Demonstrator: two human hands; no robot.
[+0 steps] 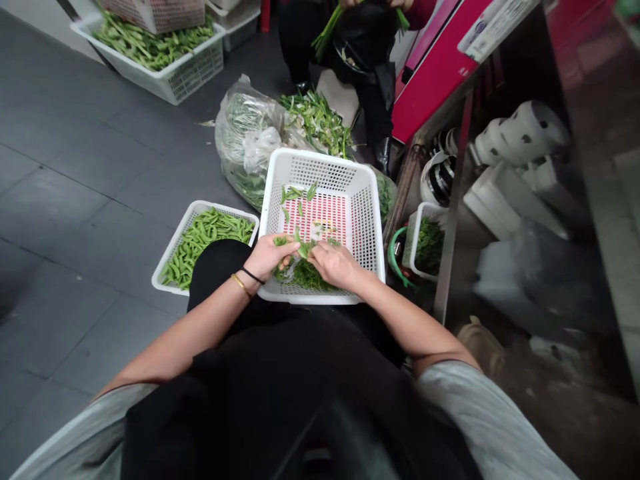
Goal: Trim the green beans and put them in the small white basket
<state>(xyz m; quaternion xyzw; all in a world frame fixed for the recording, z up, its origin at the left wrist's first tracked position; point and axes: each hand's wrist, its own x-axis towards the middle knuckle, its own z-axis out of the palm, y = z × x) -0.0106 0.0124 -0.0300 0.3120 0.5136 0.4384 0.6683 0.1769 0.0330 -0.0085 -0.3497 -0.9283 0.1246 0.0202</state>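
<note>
My left hand (pixel 279 252) and my right hand (pixel 331 259) meet over the near end of a white plastic basket (pixel 371 207) on my lap. Between their fingertips is a green pea pod (pixel 303 251), pinched from both sides. More greenery shows in the left fingers, too small to make out. Thin green trimmings (pixel 310 277) are heaped beneath my hands against the basket's near wall. Several loose pea pods (pixel 293 193) lie at the basket's far left. Beside my left knee, a smaller white basket (pixel 170 257) is full of pea pods (pixel 207 237).
A clear plastic bag (pixel 245 127) of greens lies beyond my basket, near a pile of cut greens (pixel 325 120). Another person (pixel 350 40) sits there holding long green stalks. Stacked baskets (pixel 175 80) stand far left; a metal-framed shelf (pixel 455 220) lines the right.
</note>
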